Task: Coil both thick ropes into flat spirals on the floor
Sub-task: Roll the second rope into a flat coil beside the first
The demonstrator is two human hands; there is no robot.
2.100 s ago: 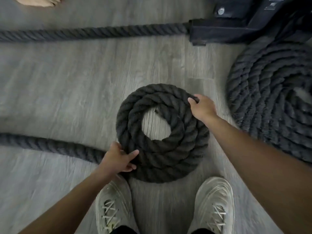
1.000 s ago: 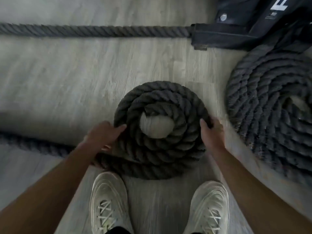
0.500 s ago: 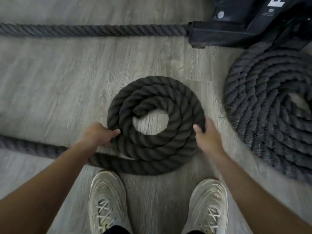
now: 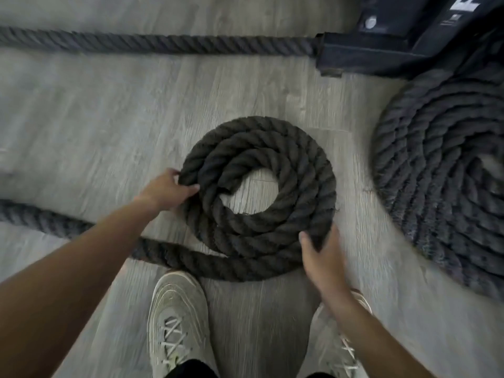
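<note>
A thick dark rope lies in a small flat spiral [image 4: 272,148] of about three turns on the grey wood floor, with bare floor showing in its centre. Its loose tail [image 4: 41,216] runs off to the left edge. My left hand [image 4: 166,190] grips the spiral's outer left turn. My right hand [image 4: 320,252] grips the outer turn at the lower right. A second, larger flat coil [image 4: 441,170] of thick rope lies at the right, partly cut off by the frame.
A straight stretch of rope [image 4: 163,43] crosses the top of the floor and meets a black machine base [image 4: 381,53] at the top right. My two pale sneakers [image 4: 177,317] stand just below the small spiral.
The spiral has been turned: my left hand slid up its left side and my right hand dropped from the right side to the lower right. The outer turn sits looser at the bottom.
</note>
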